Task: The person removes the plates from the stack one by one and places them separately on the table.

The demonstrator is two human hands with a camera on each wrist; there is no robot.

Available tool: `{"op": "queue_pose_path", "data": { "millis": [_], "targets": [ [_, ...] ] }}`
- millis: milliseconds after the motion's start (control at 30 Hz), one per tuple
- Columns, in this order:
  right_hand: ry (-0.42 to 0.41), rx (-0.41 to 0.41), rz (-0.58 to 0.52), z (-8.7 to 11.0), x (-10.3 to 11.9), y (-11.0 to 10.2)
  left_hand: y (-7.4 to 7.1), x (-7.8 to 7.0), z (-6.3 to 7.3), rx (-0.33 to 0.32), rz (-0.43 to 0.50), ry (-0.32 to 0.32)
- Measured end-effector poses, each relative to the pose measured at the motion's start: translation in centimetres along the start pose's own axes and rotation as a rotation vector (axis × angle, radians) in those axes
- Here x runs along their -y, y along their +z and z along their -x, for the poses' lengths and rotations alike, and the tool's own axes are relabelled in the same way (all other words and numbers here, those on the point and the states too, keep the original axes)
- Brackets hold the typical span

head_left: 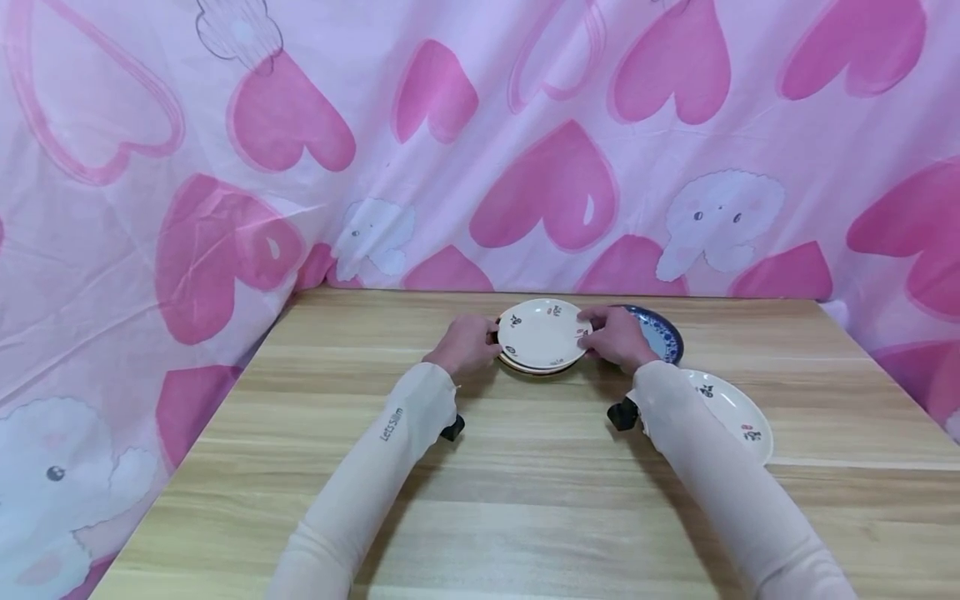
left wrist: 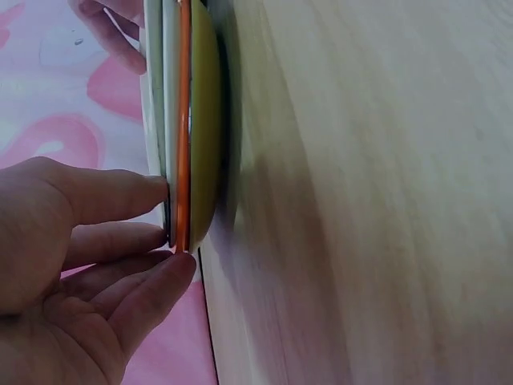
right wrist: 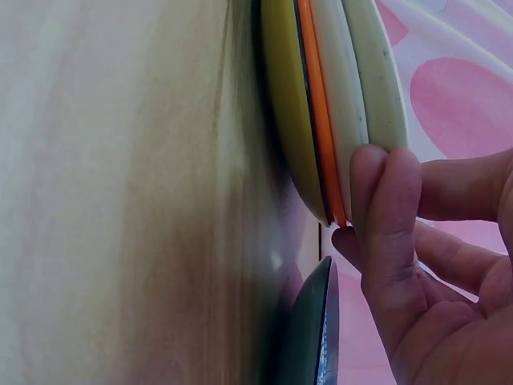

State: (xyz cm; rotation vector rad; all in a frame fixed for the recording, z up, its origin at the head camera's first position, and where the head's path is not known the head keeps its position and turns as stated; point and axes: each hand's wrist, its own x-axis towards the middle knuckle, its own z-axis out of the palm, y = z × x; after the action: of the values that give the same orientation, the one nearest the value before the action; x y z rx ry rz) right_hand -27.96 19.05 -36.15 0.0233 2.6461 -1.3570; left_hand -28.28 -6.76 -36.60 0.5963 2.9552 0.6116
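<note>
A white plate [head_left: 543,333] with small floral motifs tops a stack near the back of the table. Beneath it, the left wrist view shows another white plate [left wrist: 170,112], an orange-rimmed plate [left wrist: 185,136] and a dish with a yellow underside [left wrist: 206,120]. My left hand [head_left: 465,343] grips the white plate at its left rim, fingertips also right at the orange edge. From the opposite side my right hand [head_left: 617,335] pinches the white plate's rim. Next to the right hand lies a blue-patterned plate [head_left: 662,337], partly hidden by it.
Under the right forearm, a white plate with floral marks [head_left: 735,421] lies on the wooden table [head_left: 517,517], partly covered by the sleeve. A pink heart-print cloth [head_left: 547,192] hangs behind the table and along its sides. Black wrist mounts [head_left: 622,414] sit below the wrists.
</note>
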Motion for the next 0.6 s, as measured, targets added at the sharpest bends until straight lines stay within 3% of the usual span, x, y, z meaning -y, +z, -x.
{"op": "queue_pose_path", "data": {
  "millis": [267, 600],
  "targets": [
    [0.022, 0.001, 0.003, 0.1, -0.07, 0.05, 0.16, -0.21, 0.01, 0.007, 0.038, -0.035],
    [0.019, -0.019, -0.048, 0.12, -0.31, 0.06, 0.1, -0.17, -0.03, -0.019, 0.026, -0.031]
  ]
}}
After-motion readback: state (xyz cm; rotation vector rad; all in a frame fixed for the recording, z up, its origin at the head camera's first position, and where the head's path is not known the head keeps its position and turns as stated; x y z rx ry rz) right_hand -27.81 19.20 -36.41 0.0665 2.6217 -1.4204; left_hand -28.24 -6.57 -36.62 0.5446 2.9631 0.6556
